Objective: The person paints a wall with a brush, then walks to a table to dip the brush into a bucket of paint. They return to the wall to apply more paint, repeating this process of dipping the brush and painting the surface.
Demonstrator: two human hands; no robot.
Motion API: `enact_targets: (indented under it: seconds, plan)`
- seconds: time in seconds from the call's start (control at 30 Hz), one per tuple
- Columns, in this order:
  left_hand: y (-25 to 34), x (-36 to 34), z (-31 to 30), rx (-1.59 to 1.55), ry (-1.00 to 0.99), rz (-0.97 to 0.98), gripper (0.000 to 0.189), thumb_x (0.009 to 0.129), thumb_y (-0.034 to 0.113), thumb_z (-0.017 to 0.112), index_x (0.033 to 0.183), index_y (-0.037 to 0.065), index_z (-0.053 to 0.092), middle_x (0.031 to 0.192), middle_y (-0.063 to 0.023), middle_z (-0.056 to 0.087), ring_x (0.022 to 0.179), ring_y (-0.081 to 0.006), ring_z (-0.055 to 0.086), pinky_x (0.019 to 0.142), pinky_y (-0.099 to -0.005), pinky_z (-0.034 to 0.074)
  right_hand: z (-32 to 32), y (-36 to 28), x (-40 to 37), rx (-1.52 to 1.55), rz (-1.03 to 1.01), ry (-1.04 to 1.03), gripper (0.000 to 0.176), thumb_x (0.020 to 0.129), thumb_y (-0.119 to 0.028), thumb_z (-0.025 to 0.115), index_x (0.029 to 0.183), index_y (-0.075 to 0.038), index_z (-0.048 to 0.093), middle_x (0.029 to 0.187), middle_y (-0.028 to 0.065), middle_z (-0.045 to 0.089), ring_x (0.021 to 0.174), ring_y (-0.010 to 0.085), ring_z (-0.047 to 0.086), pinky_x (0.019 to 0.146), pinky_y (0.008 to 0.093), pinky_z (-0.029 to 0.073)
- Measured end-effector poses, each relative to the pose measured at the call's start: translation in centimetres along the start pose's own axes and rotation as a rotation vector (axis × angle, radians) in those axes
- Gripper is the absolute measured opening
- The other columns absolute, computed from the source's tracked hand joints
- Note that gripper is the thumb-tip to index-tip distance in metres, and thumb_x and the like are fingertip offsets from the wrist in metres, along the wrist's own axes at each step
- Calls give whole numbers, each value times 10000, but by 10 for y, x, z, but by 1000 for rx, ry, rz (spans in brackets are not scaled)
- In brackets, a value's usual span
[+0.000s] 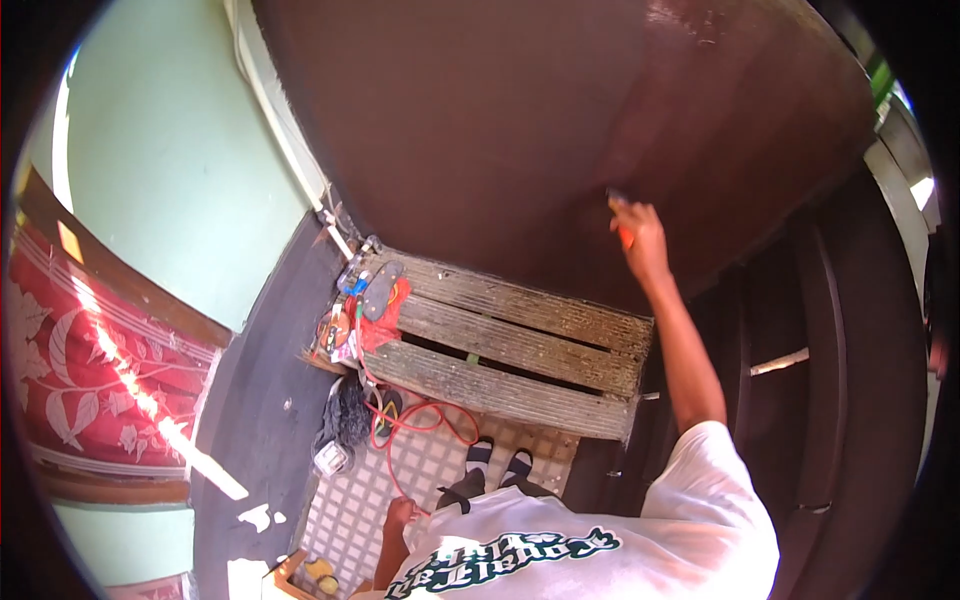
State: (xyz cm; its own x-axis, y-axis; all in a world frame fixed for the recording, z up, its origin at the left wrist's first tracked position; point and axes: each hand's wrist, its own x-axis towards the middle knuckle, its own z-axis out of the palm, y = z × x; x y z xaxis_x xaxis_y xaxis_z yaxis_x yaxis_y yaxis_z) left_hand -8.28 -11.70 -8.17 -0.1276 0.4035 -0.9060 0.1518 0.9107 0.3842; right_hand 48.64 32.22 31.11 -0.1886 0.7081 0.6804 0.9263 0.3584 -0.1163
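Observation:
My right hand (642, 238) is raised against the large dark brown wall panel (480, 130), its fingers wrapped round a small brush-like tool (616, 198) with an orange part showing under the palm. The tool's dark tip meets the brown surface. Low in the view, near my waist, my left hand (402, 511) is closed at the end of a red cord (392, 462). The cord runs from there across the tiles and loops up beside the bench.
A slatted wooden bench (520, 345) stands below the panel, with a red cloth (380, 325) and small items at its left end. Sandals, dark cloth and a white box (331, 458) lie on the tiled floor (350, 500). A red floral curtain (100, 370) hangs left.

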Motion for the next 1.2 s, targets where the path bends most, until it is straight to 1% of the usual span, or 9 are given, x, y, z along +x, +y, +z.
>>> enact_targets:
  seconds: [0.1,0.2,0.37,0.53,0.57,0.73,0.83,1.03,1.2]
  plan:
    - [-3,10,2,9,-36,-48,179,869,155,572,949,7,633,839,-130,715,699,-264,718,590,-379,571,-86,-10,79,-9,-55,19,215,752,107,680,858,-80,691,961,110,685,944,349,642,849,440,528]
    - [12,16,11,-6,-85,-59,216,873,164,557,987,-7,622,867,-144,714,703,-279,715,603,-387,575,-168,-15,151,-89,-144,101,185,783,99,666,873,-63,675,975,110,692,963,348,655,851,424,528]
    - [45,33,34,-21,-83,65,224,863,168,562,1021,21,621,915,-145,723,782,-274,716,686,-425,565,-258,-33,232,-343,-443,552,206,805,52,693,957,-87,701,1150,91,707,1055,333,664,918,408,538]
    - [73,37,51,-13,-113,139,206,874,187,568,997,28,613,942,-142,731,783,-271,716,686,-423,568,-213,-4,199,-387,-366,480,168,747,49,685,865,-69,672,1152,101,709,1033,337,654,880,405,544]
    - [74,39,53,-6,-119,151,204,875,190,571,994,30,612,945,-141,732,784,-269,717,686,-424,568,-190,-3,176,-363,-354,443,178,742,40,673,831,-114,653,1191,38,693,1020,308,642,854,417,572]
    - [66,30,52,69,-116,114,220,872,192,573,984,16,641,943,-140,728,790,-262,714,704,-421,572,-81,5,42,-67,-22,-137,168,761,57,684,842,-91,682,1174,68,721,1015,307,644,866,422,550]
    - [55,28,41,95,-97,45,259,867,195,571,1006,-3,665,951,-141,726,806,-263,723,696,-411,569,-56,18,6,3,-36,-186,208,744,55,699,867,-110,677,1160,62,720,1057,304,646,831,439,570]
    - [28,63,35,100,-97,12,250,865,184,552,1012,16,664,951,-130,728,822,-265,733,705,-429,558,-174,46,91,40,-105,89,187,751,85,709,862,-63,684,1039,101,749,1010,341,681,885,420,555]
    - [56,62,51,102,-80,51,230,878,193,550,1013,37,653,952,-123,733,808,-267,734,700,-432,556,-269,50,163,-125,-209,358,111,841,8,692,915,-75,693,1030,96,740,1019,332,687,883,413,551]
